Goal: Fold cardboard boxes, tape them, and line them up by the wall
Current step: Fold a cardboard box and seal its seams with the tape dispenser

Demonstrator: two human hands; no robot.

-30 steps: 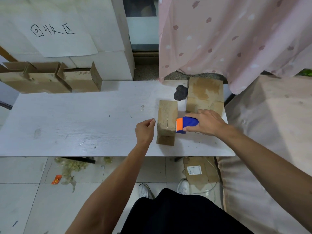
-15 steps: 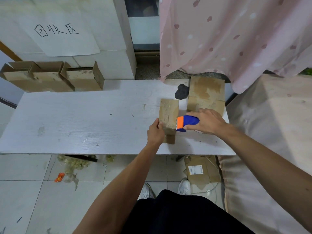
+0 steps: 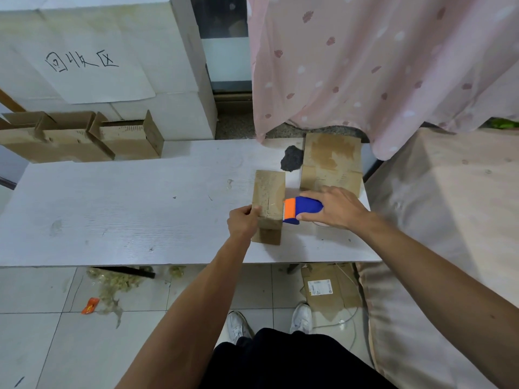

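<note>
While our left hand [image 3: 243, 223] curls its fingers round the brown cardboard box [image 3: 268, 192] right of centre on the white counter [image 3: 126, 214], our right hand [image 3: 337, 209] grips the blue-and-orange tape dispenser [image 3: 302, 210] against its top; a loose hold could let the box skid and seal crooked.

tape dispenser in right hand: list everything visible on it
The tape dispenser looks plastic: blue body, orange front with a pale toothed edge. It lies roughly level, front pointing left at the top right edge of the cardboard box. The right hand grips its rear from above, covering the rest. The left hand holds the box's other side.
</note>
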